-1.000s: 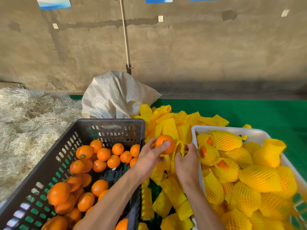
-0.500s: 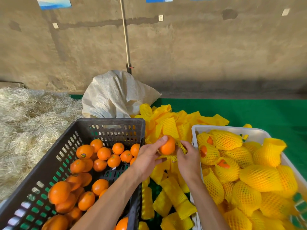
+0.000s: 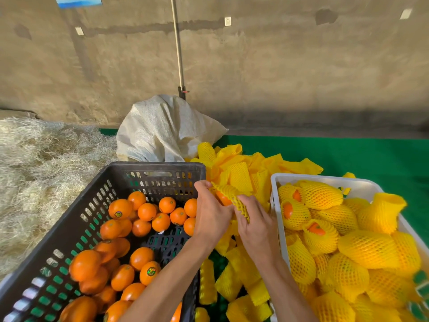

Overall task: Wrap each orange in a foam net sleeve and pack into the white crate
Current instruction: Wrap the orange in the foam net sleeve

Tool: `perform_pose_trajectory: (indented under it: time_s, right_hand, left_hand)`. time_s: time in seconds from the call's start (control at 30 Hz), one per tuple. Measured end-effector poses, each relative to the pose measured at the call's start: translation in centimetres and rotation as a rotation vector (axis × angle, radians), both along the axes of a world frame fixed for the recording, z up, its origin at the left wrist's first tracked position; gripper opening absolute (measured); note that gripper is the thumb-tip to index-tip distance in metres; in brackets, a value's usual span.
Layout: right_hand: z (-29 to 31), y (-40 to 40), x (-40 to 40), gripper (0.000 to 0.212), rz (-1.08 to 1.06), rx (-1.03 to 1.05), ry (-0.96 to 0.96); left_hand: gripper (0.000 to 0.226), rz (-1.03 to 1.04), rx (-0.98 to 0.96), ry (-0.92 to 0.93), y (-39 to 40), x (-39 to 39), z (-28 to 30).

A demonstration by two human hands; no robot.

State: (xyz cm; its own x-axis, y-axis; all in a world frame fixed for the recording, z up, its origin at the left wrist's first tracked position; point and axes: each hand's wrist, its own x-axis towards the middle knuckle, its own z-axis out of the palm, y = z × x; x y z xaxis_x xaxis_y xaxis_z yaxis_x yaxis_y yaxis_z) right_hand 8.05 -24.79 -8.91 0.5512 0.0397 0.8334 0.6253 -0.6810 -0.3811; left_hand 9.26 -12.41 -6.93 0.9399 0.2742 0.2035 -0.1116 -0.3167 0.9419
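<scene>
Both hands [image 3: 234, 219] grip foam net [image 3: 232, 194], orange [image 3: 223, 198] mostly hidden inside.

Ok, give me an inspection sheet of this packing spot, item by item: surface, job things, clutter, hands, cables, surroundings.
Surface: green mat, partly covered by crates and sleeves.
Job's things: black crate of bare oranges; white crate nearly full of netted oranges; loose pile of foam net sleeves between the crates.
In hand: one orange partly inside a foam sleeve.
Clutter: white woven sack; heap of pale straw-like fibre.
Hands: left hand grips the orange and sleeve; right hand grips the sleeve.
Cables: nothing seen.
Surroundings: bare concrete wall; thin pole leaning against it.
</scene>
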Motion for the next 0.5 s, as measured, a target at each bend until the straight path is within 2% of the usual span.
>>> perform_pose_trajectory:
  time_s: [0.1, 0.17, 0.23, 0.27, 0.33, 0.4, 0.47, 0.5]
  right_hand:
    - [0.2, -0.1, 0.2, 0.026, 0.018, -0.046, -0.096]
    - [0.3, -0.1, 0.1, 0.030, 0.130, 0.043, -0.018]
    - [0.6, 0.3, -0.4, 0.040, 0.342, 0.293, 0.172]
    - [0.7, 0.5, -0.5, 0.044, 0.383, 0.438, 0.270]
    - [0.9, 0.8, -0.6, 0.056, 0.249, 0.628, 0.481]
    - [1.0, 0.8, -0.2, 0.068, 0.148, 0.659, 0.779]
    - [0.7, 1.0, 0.3, 0.068, 0.343, 0.801, 1.076]
    - [0.6, 1.1, 0.3, 0.069, 0.447, 0.905, 1.160]
  left_hand:
    - [0.055, 0.028, -0.085, -0.060, 0.3, 0.0, -0.1]
    - [0.058, 0.047, -0.057, -0.083, 0.5, -0.1, -0.4]
    - [0.067, 0.072, 0.054, -0.103, 0.6, -0.2, -0.8]
    - [0.071, 0.068, 0.066, -0.117, 0.6, -0.2, -1.0]
    - [0.085, 0.050, 0.051, -0.124, 0.6, -0.2, -0.9]
    - [0.096, 0.035, 0.106, -0.113, 0.7, -0.2, -0.9]
    - [0.091, 0.007, 0.237, -0.119, 0.6, -0.3, -1.2]
    - [0.086, -0.020, 0.284, -0.111, 0.5, -0.3, -1.3]
